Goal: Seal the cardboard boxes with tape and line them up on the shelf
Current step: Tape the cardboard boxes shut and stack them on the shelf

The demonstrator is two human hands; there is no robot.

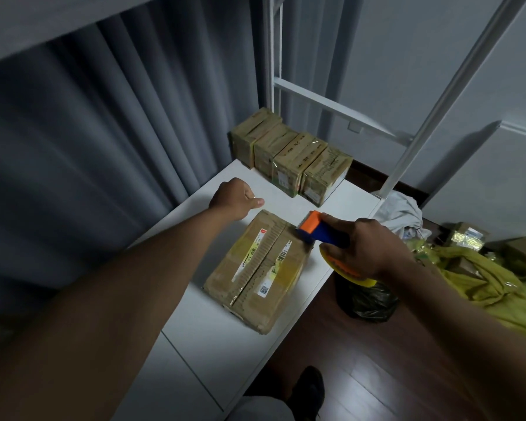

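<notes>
Stood at a white shelf [213, 302] set before grey curtains [110, 123]. On its near part lay a large cardboard box [257, 270], flat, flaps closed, a glossy strip of tape along the centre seam and labels to either side. At the far end stood a row of four smaller boxes [290, 159], side by side and touching, wrapped in clear tape.

Right hand [362, 249] clenched round a tape dispenser [325, 235] with blue handle and orange head, the toothed edge at the far right corner of the large box; whether touching the cardboard, could not be told. Yellow roll showed beneath the palm.

Left hand [236, 197] curled into a loose fist, thumb out, resting on the shelf just beyond the box's far left corner, gripping nothing, apart from the box.

Right of the shelf, on the wooden floor [362, 375]: a black bag [366, 302], yellow sacking [483, 287], crumpled white cloth [401, 212] and further parcels [465, 235], dim and hard to make out. White frame uprights [444, 95] rose behind. A dark shoe [308, 390] near the bottom edge.
</notes>
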